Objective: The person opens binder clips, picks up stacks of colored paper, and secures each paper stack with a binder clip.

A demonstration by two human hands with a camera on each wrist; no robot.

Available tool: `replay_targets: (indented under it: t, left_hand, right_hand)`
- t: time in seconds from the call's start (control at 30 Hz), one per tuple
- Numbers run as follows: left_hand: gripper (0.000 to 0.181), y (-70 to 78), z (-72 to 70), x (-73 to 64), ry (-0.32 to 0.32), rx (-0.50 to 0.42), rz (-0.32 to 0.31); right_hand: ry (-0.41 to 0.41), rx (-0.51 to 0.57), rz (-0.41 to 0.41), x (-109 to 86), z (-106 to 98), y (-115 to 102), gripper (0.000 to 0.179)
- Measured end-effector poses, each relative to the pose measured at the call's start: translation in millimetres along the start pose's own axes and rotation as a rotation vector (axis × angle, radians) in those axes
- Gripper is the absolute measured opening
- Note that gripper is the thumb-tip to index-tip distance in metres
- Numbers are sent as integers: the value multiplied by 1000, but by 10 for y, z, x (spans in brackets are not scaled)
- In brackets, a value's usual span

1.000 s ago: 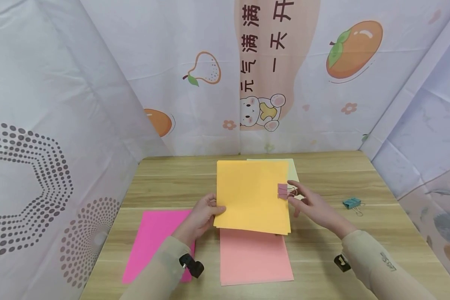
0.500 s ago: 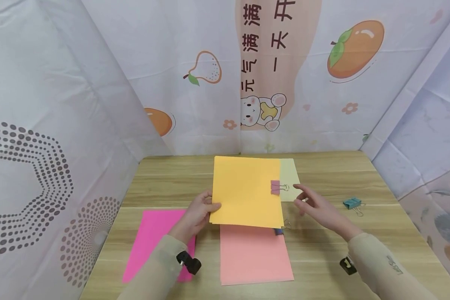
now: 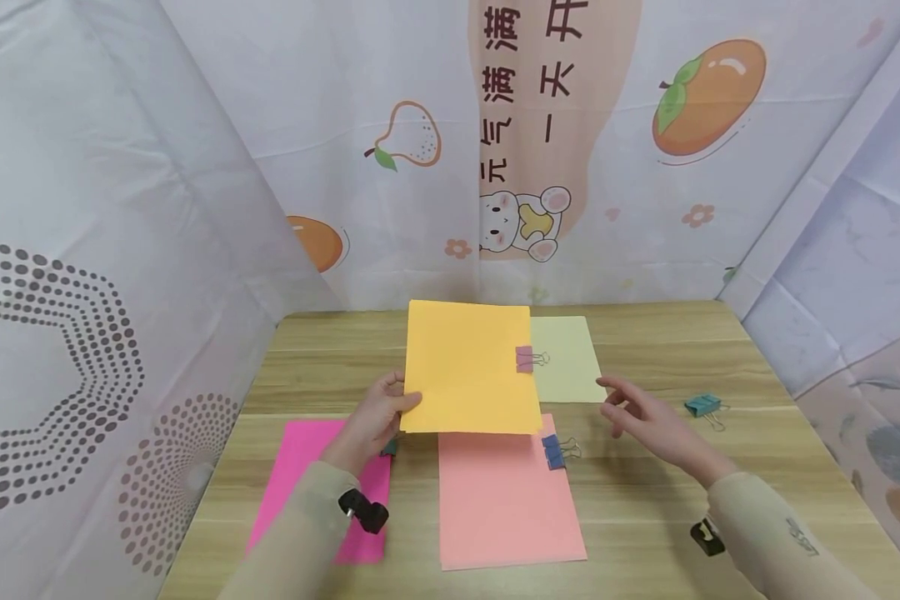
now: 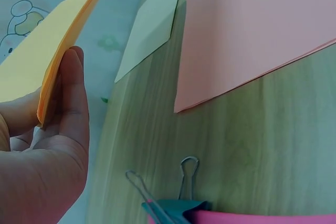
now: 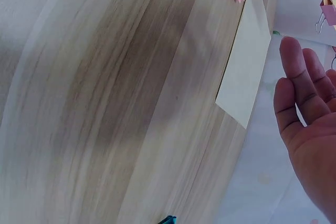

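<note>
My left hand pinches the left edge of a stack of orange-yellow paper, thumb in front and fingers behind. The stack is raised and tilted over the table. On its right edge sits a pink binder clip, wire handles pointing right. My right hand hovers apart from the stack with nothing in it, fingers loosely bent; the palm shows in the right wrist view. Below the raised stack lies salmon-pink paper with a blue binder clip on its right edge.
Pale yellow paper lies at the back, partly covered by the raised stack in the head view. Magenta paper lies at left, a teal binder clip on its edge. Another teal binder clip rests on the table at right.
My right hand has let go of the pink binder clip and drawn off to the right. My left hand has carried the clipped orange-yellow stack left, uncovering the blue binder clip.
</note>
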State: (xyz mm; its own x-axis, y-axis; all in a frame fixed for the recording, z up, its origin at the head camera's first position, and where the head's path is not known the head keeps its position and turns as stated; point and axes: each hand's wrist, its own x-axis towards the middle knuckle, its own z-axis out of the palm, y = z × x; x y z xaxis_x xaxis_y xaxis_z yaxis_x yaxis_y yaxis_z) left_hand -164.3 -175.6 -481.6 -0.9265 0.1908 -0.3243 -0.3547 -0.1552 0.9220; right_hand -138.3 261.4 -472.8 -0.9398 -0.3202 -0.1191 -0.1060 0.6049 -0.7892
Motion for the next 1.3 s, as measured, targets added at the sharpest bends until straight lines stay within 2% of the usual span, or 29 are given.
replay_targets:
  t: [0.37, 0.83, 1.1, 1.3]
  left_hand:
    - [17, 131, -164, 33, 33, 25, 29]
    - [24, 190, -364, 59, 117, 14, 4]
    - [23, 241, -518, 59, 187, 54, -32]
    - [28, 270, -611, 60, 205, 75, -39]
  right_hand:
    - [-3, 12, 7, -66, -40, 75, 54]
    - [18, -38, 31, -167, -83, 222, 53]
    - [23, -20, 62, -231, -105, 267, 54]
    - [33, -24, 73, -257, -117, 314, 53]
